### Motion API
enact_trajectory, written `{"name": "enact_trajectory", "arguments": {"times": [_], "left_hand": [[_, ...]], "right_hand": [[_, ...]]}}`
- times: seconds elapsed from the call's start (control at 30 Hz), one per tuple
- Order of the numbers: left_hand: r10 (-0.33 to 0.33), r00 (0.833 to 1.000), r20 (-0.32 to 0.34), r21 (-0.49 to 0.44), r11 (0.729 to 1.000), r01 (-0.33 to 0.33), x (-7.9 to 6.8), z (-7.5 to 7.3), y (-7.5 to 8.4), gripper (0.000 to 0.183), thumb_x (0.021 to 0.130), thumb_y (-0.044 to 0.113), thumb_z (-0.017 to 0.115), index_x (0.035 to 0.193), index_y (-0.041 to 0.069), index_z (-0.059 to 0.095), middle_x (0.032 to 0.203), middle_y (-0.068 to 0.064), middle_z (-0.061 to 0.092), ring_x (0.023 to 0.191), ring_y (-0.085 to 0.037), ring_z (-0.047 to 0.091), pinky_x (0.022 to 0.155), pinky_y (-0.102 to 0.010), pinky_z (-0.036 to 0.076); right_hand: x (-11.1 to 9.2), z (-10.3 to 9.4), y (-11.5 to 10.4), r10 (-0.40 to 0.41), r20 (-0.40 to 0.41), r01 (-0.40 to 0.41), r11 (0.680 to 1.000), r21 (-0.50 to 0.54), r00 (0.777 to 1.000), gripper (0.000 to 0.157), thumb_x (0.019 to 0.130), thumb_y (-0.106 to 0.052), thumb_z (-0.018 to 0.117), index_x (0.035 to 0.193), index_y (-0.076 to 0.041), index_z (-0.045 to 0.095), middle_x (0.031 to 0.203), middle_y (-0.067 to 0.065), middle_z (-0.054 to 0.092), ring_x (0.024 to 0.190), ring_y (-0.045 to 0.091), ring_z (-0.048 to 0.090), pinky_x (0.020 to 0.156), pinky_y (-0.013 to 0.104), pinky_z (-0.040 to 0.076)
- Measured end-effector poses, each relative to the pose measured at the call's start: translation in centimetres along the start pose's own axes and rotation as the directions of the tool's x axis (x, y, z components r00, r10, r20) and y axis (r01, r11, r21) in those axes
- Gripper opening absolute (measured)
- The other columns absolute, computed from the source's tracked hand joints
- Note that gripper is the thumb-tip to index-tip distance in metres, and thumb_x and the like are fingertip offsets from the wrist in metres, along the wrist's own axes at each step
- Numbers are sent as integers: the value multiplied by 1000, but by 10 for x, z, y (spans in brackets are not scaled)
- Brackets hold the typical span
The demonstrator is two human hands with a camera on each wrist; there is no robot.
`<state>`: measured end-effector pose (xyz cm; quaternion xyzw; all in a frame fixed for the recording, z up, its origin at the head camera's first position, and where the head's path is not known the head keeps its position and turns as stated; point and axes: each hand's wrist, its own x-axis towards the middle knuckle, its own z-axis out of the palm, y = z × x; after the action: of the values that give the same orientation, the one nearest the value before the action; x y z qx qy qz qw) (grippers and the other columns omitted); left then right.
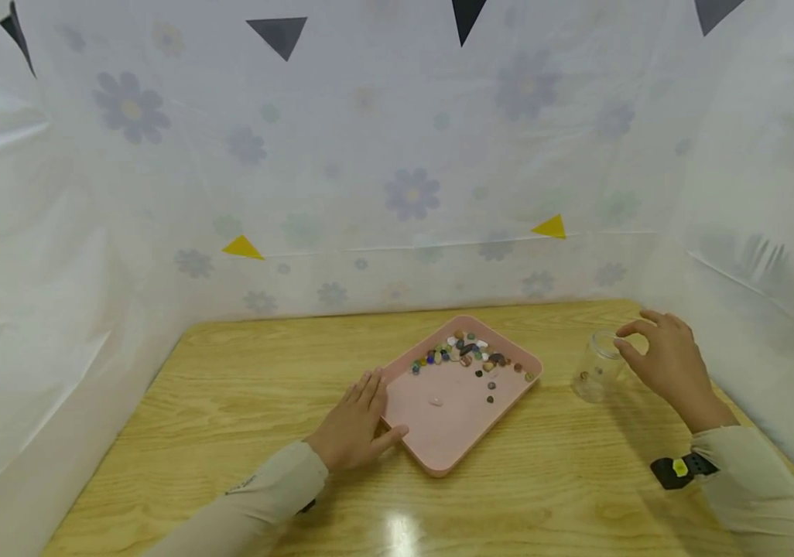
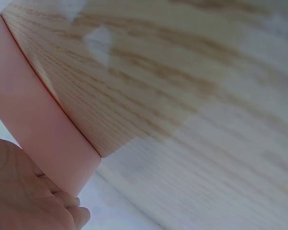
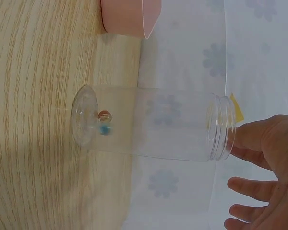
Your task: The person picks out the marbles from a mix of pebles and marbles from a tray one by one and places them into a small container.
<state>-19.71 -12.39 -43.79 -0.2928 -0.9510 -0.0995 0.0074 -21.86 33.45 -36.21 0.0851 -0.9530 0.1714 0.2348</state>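
A pink tray [image 1: 432, 433] stands at an angle on the table, with small polished stones [image 1: 467, 350] of many colours mostly along its far side. My left hand [image 1: 355, 425] rests against the tray's left edge, fingers extended and thumb at the rim. To the right stands a clear jar [image 3: 168, 122], upright and lidless; a brown stone [image 3: 104, 116] and a blue stone [image 3: 105, 128] show near its bottom. At the jar's mouth is my right hand [image 1: 669, 367], thumb and index fingertips close together right at the rim. I cannot tell whether they pinch anything.
The wooden table [image 1: 251, 379] has a white, flower-printed sheet [image 1: 341, 155] behind it and sheeting at both sides. The jar stands near the table's right edge. One pale stone [image 1: 436, 401] lies apart from the others in the tray.
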Motion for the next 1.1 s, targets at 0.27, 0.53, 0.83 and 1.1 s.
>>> {"name": "enact_trajectory", "arguments": {"times": [0.27, 0.53, 0.83, 1.1], "left_hand": [[-14, 1000, 20, 3, 1000, 14, 0, -1, 1, 91, 95, 67, 29, 150, -6, 19, 158, -21, 9, 146, -36, 10, 116, -51, 18], [-9, 1000, 12, 1, 1000, 9, 0, 0, 0, 90, 96, 66, 29, 150, -6, 20, 158, -22, 9, 146, -36, 11, 116, -51, 18], [-22, 999, 34, 5, 1000, 22, 1, 0, -1, 92, 95, 69, 24, 151, -4, 18, 159, -20, 7, 146, -35, 9, 117, -49, 17], [-23, 999, 40, 5, 1000, 22, 1, 0, -2, 92, 95, 69, 25, 151, -4, 18, 159, -19, 7, 146, -35, 8, 117, -48, 16]], "right_hand": [[-1, 1, 1, -18, 1, 18, 1000, -2, 1000, 17, 88, -6, 67, 98, 8, 66, 125, 45, 42, 120, 62, 30, 106, 67, 17], [0, 0, 0, -5, 0, 5, 1000, -8, 1000, 19, 89, -8, 67, 99, 8, 65, 127, 44, 40, 123, 64, 26, 106, 69, 16], [15, 4, -14, -61, 11, 61, 998, 3, 998, 26, 90, -13, 66, 107, 6, 63, 133, 41, 39, 127, 61, 24, 103, 71, 20], [36, 24, -61, -238, -19, 239, 970, 39, 971, 24, 85, -10, 72, 103, 3, 65, 127, 36, 48, 125, 54, 34, 107, 64, 22]]}}
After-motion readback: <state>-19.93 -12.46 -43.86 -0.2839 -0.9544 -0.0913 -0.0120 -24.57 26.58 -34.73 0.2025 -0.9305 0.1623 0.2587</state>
